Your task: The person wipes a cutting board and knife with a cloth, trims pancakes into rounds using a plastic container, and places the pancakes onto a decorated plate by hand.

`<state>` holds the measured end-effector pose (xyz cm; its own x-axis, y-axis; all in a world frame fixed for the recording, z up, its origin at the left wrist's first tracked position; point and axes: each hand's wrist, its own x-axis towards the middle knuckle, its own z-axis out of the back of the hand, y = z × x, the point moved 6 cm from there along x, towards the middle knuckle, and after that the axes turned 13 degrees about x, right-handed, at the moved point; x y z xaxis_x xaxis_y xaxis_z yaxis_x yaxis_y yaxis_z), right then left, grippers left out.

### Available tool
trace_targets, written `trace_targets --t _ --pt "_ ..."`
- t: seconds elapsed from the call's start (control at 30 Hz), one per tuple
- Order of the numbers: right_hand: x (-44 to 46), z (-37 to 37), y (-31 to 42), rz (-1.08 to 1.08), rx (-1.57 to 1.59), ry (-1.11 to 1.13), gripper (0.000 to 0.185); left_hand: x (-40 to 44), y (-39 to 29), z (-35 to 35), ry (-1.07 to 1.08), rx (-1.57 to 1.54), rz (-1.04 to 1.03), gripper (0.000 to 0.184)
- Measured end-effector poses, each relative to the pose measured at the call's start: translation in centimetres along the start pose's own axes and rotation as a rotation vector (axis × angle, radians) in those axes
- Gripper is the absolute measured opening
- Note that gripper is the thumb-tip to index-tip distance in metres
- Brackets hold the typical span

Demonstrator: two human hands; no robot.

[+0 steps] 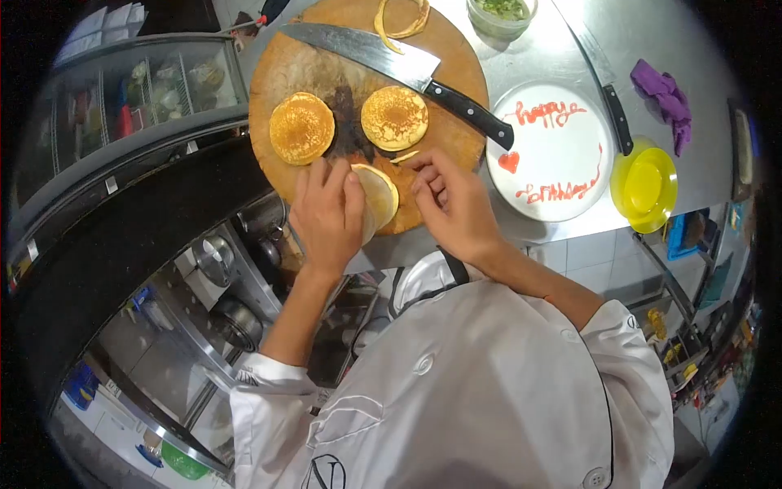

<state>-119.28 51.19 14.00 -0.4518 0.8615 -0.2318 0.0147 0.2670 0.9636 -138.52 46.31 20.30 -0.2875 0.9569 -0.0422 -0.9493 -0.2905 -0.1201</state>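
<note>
My left hand (327,213) is closed at the left edge of a pancake (383,189) near the front of the round wooden board (456,61). A pale, translucent round piece lies over that pancake; I cannot make out what it is. Between the thumb and fingers of my right hand (453,196) is a thin strip of pancake trimming (405,156). Two browned round pancakes, a left one (302,128) and a right one (394,119), lie flat behind my hands. Farther back, a chef's knife (399,65) rests across the board, beside curled pancake trimmings (407,31).
Right of the board stands a white plate (550,155) with red "happy birthday" lettering and a heart. Around it are a second knife (603,81), a yellow bowl (646,189), a purple cloth (664,94) and a tub of chopped greens (502,11). A glass-topped ingredient case (134,98) is left.
</note>
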Motion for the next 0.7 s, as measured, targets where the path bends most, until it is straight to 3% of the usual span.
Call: trace_targets --t 0.07,0.13,0.23,0.5,0.6,0.7 --pt "0.2 0.6 0.3 -0.01 0.035 -0.006 0.025 0.9 0.4 -0.6 0.026 0.028 0.025 0.022" --pt "0.2 1.1 1.1 -0.011 0.047 -0.011 0.025 1.1 1.2 -0.7 -0.086 0.052 0.167 0.02" --pt "-0.1 2.1 1.4 -0.023 0.033 -0.001 0.025 1.9 -0.5 0.1 0.009 0.111 -0.009 0.02" --pt "0.0 3.3 0.6 -0.101 0.059 0.022 0.024 2.6 0.0 -0.2 -0.078 0.114 0.065 0.024" --pt "0.2 3.2 0.9 0.003 0.067 -0.025 0.022 1.3 0.0 0.1 -0.096 0.13 0.131 0.026" --pt "0.0 2.3 1.0 -0.015 -0.013 0.085 0.021 2.0 -0.1 -0.1 -0.117 0.143 0.137 0.029"
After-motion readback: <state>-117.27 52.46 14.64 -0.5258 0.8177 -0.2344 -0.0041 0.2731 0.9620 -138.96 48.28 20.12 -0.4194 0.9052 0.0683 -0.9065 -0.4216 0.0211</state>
